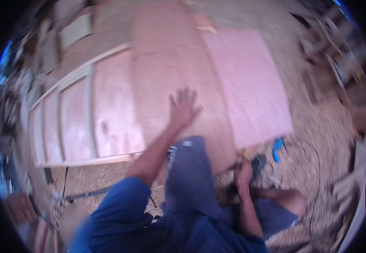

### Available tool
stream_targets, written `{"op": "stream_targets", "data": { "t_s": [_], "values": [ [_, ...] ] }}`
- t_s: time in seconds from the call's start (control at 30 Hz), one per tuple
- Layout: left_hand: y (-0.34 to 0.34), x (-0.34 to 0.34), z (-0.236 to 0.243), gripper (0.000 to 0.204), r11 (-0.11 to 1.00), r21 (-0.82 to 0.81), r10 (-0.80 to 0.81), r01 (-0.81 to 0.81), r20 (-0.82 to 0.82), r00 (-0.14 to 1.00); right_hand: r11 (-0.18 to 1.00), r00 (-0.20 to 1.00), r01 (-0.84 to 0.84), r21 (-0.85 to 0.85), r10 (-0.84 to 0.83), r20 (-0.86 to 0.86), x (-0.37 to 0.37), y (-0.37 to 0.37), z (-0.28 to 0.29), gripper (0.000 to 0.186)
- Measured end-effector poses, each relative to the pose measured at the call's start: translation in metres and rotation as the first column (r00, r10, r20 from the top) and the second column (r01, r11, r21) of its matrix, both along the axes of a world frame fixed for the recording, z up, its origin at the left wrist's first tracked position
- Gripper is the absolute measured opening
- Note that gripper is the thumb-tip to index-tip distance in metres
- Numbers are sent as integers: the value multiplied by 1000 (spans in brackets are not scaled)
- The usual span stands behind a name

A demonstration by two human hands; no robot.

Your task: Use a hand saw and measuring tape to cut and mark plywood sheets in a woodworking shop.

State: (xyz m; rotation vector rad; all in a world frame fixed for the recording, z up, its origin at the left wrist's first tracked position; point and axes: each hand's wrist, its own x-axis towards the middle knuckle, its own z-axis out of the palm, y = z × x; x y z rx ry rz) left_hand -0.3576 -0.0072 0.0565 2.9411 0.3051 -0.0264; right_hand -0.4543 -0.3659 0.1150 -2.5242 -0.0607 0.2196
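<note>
A long reddish-brown wooden sheet [166, 63] runs away from me down the middle. My left hand [183, 107] lies on it palm down with its fingers spread. My left knee, in grey shorts [190, 168], is over the sheet's near part. At the sheet's near right corner my right hand [242, 170] is closed, with a small yellowish bit showing by its fingers. Blur hides what it grips. Left of the sheet lies a panel [115, 109] with pale wooden strips across it. A flat pink sheet [250, 84] shows on the right.
Wood shavings cover the floor [305, 122]. A bright blue object [277, 149] lies near my right hand, and a thin dark cable [317, 164] curves farther right. Wood offcuts [330, 80] are piled at the right edge. More boards [75, 31] lie at the far left.
</note>
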Motion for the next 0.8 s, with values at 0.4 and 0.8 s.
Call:
{"op": "stream_targets", "data": {
  "t_s": [0.4, 0.8],
  "values": [
    [-31, -240, 17, 103, 689, -351, 699, -634, 91, 709, 926, 951, 293, 239, -309, 30, -19, 53, -34, 48],
    [268, -292, 34, 70, 394, -571, 892, -721, 48, 449, 753, 990, -45, 657, 120, -69, 67, 157, 101, 45]
  ]
}}
